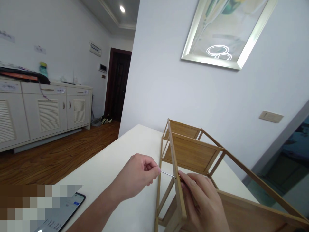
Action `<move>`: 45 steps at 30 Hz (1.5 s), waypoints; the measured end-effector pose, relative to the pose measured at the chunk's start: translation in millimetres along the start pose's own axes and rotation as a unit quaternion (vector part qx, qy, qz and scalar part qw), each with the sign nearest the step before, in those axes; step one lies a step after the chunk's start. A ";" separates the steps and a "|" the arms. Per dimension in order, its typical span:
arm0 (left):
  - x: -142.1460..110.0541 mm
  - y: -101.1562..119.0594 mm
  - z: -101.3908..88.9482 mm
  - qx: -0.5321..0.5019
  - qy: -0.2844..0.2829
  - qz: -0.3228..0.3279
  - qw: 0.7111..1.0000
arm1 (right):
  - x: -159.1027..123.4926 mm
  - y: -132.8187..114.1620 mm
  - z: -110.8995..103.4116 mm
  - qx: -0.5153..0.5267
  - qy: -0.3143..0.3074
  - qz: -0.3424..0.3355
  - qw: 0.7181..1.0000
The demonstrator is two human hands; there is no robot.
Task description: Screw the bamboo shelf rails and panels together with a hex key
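Note:
A bamboo shelf rack (190,151) lies on its side on a white table (113,167). My left hand (137,177) is closed in a pinch on a thin metal key (167,174), whose tip meets one upright rail of the rack. My right hand (202,203) is closed around that same rail (177,180), fingers pressed on it just right of the key's tip.
A phone (65,212) lies screen-up at the table's near left edge. Beyond the table are a wood floor, a white sideboard (43,109) along the left wall, a dark door (118,83) and a framed picture (224,32) on the wall.

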State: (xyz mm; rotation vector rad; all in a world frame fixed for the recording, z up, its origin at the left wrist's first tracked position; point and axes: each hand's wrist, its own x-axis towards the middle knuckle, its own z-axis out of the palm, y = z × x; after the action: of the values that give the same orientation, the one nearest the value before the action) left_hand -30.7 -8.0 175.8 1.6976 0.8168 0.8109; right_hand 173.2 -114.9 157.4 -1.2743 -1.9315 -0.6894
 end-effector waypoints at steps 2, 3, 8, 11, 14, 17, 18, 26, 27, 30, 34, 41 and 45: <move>0.6 -0.1 2.8 -0.026 0.003 -0.010 1.000 | 0.7 -0.3 0.1 0.003 0.008 -0.004 1.000; 1.0 -0.2 4.1 -0.043 0.003 -0.014 0.999 | 1.1 -0.6 0.2 0.005 0.010 -0.006 1.000; 3.0 -0.6 8.3 -0.112 -0.019 -0.043 0.993 | 1.4 -0.9 0.5 0.001 0.005 -0.002 1.000; 3.5 -1.7 9.5 -0.121 -0.023 -0.051 0.991 | 0.5 0.0 0.8 -0.003 -0.004 -0.002 1.000; 4.4 -3.2 9.6 -0.127 -0.021 -0.055 0.990 | -0.2 0.6 0.8 -0.001 0.004 -0.007 1.000; 5.2 -4.3 8.0 -0.128 -0.016 -0.056 0.990 | -1.1 0.6 0.8 0.000 0.004 -0.008 1.000; 5.3 -4.6 7.3 -0.125 -0.013 -0.054 0.991 | -1.4 0.5 0.9 -0.001 0.003 -0.008 1.000; 4.3 -3.2 8.9 -0.118 -0.010 -0.052 0.992 | -0.3 1.1 2.4 0.001 0.006 -0.012 1.000; 4.1 -2.5 9.3 -0.119 -0.008 -0.051 0.992 | 0.1 1.0 2.3 0.002 0.007 -0.011 1.000; 3.1 -0.5 8.9 -0.114 -0.012 -0.044 0.992 | 0.3 0.2 1.5 0.005 0.007 -0.007 1.000; 1.5 -0.4 5.4 -0.100 -0.031 -0.016 0.994 | -0.6 -0.4 1.0 0.006 0.003 -0.002 1.000; -2.6 -0.1 -0.7 0.030 -0.011 0.060 0.998 | -2.8 2.8 3.5 0.003 -0.008 -0.003 1.000; -2.7 -2.5 3.1 0.036 -0.009 0.044 0.998 | -2.3 2.2 4.1 0.004 0.001 -0.009 1.000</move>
State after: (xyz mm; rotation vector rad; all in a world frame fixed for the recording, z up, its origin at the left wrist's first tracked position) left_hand -29.9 -11.3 172.4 1.8121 0.7719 0.8341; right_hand 174.7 -112.2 153.2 -1.2531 -1.9444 -0.6920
